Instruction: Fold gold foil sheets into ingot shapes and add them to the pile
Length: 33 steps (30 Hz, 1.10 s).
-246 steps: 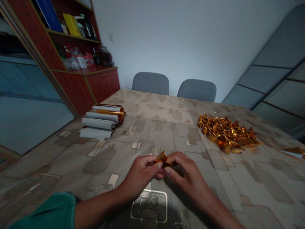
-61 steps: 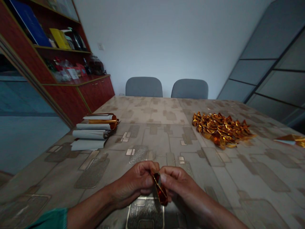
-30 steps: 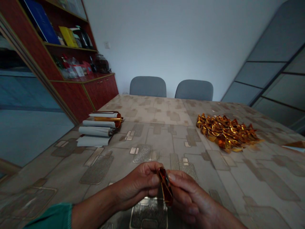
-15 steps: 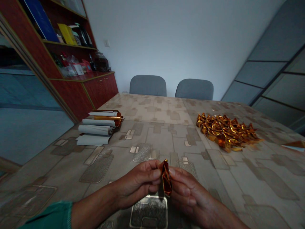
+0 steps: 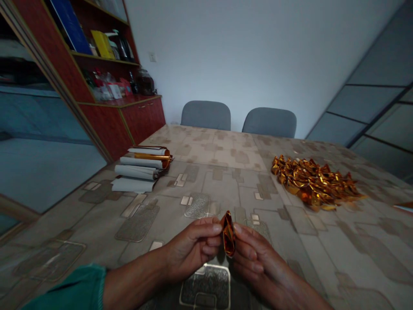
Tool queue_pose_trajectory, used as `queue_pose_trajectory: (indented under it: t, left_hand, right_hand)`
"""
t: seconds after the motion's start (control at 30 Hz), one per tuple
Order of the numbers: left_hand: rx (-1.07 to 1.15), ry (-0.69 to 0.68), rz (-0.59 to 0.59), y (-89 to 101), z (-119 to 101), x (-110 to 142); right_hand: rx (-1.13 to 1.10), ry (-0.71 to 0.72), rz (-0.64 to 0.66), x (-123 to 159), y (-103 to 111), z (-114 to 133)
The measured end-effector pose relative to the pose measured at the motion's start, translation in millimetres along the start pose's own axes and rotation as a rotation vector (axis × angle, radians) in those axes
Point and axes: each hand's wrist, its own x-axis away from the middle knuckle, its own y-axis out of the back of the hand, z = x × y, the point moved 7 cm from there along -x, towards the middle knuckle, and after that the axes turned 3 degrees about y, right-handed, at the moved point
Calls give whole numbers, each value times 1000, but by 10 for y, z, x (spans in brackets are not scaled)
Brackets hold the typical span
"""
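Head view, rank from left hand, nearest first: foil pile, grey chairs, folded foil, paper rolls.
From the left hand:
1. Folded foil: at its fingertips, to its right, pinched between both hands.
2. Paper rolls: ahead and to the left.
3. Foil pile: ahead and to the right.
4. Grey chairs: farthest ahead, near centre.

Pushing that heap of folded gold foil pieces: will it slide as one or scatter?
It would probably scatter: the folded gold foil pieces lie loose, not joined. Their sharp creases suggest thin, light foil, so a slight push may shift them. Angular shapes should stop them rolling far.
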Motion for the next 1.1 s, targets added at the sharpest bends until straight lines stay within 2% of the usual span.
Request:
queue_pose_trajectory:
  t: [0.33,0.63,0.83,1.1]
  left_hand:
    - [-30,-79,-9,23,27,-42]
    - [-158,-187,123,-70,18,-31]
    - [-101,-210,171,-104,15,-32]
    - [-57,-209,174,-123,-26,-14]
  right_hand:
    - [-38,4,-23,17,18,17]
    - [-11,37,42,29,-114,107]
    - [82,37,86,40,-130,59]
    - [121,43,-8,29,-42,37]
